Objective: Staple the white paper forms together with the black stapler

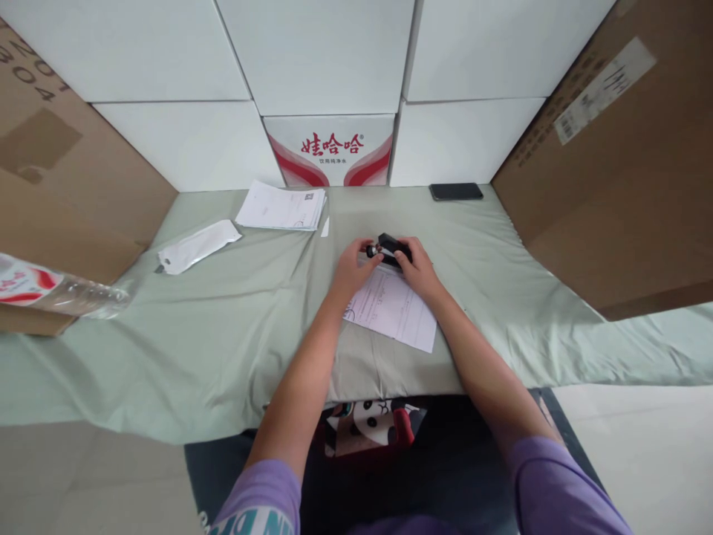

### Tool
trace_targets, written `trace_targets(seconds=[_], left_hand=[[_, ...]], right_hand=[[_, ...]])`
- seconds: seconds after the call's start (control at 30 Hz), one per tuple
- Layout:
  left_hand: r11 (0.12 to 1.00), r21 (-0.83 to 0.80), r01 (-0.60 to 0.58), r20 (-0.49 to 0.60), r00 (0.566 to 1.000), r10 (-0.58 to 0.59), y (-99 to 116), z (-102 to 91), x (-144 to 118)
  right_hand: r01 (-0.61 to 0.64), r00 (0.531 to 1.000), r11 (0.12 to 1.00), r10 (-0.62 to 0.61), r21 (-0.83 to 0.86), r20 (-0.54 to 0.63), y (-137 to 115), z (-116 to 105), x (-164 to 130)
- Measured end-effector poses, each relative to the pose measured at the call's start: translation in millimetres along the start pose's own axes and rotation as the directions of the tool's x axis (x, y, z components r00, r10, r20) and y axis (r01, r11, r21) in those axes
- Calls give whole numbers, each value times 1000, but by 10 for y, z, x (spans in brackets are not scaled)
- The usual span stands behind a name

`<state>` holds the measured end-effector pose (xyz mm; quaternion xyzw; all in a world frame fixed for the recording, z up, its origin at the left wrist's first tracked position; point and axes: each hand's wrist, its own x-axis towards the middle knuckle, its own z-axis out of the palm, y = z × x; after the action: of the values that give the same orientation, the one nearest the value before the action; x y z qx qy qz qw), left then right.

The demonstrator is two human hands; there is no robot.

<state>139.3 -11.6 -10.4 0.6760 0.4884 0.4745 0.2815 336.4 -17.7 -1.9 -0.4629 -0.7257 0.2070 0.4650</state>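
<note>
My left hand and my right hand meet over the middle of the table, both closed around a small black stapler: my left fingers pinch its near end and my right hand wraps over its back. The stapler sits at the top edge of a printed sheet of paper, which lies flat and slightly askew on the pale green cloth that covers the table; I cannot tell whether the stapler's mouth is over the paper's edge or just beside it. Further back and to the left lies a stack of printed papers, with a small white slip just beside its right corner. Left of that, a white plastic pouch lies on the cloth. At the far left edge a clear plastic bottle lies on its side. A black phone rests face down at the back right. White boxes are stacked behind the table, one of them a box with red print, and brown cardboard boxes stand at both sides.
</note>
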Motion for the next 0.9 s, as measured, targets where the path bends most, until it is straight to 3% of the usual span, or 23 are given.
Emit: trace_targets(seconds=[0.1, 0.23, 0.3, 0.43, 0.5, 0.63, 0.7, 0.77, 0.83, 0.9], left_hand=[[972, 220, 82, -84, 994, -65, -46, -38, -72], [874, 480, 69, -138, 990, -2, -26, 39, -250], [837, 546, 39, -79, 997, 5, 44, 97, -317], [711, 702, -55, 142, 988, -64, 164, 94, -291], [706, 691, -153, 267, 962, -54, 154, 34, -216], [816, 468, -340, 474, 875, 92, 66, -83, -88], [863, 328, -384, 540, 826, 162, 52, -108, -70], [890, 246, -384, 564, 804, 190, 66, -109, -76], [917, 222, -332, 502, 845, 184, 89, -95, -86], [953, 187, -239, 347, 923, 163, 108, -78, -90]], right_hand=[[-101, 989, 993, 108, 69, -105, 73, -64, 36], [-182, 952, 971, 214, 154, -220, 173, -163, 80], [-197, 937, 963, 240, 185, -253, 186, -188, 90], [-199, 919, 928, 289, 316, -268, 138, -178, 90], [-205, 914, 911, 309, 359, -262, 101, -162, 87], [-199, 912, 897, 317, 395, -261, 44, -148, 80], [-184, 916, 895, 306, 406, -260, 28, -150, 77], [-167, 923, 896, 289, 412, -253, 15, -154, 71], [-167, 933, 899, 276, 405, -229, -6, -156, 59], [-168, 955, 909, 246, 382, -164, -43, -155, 38]])
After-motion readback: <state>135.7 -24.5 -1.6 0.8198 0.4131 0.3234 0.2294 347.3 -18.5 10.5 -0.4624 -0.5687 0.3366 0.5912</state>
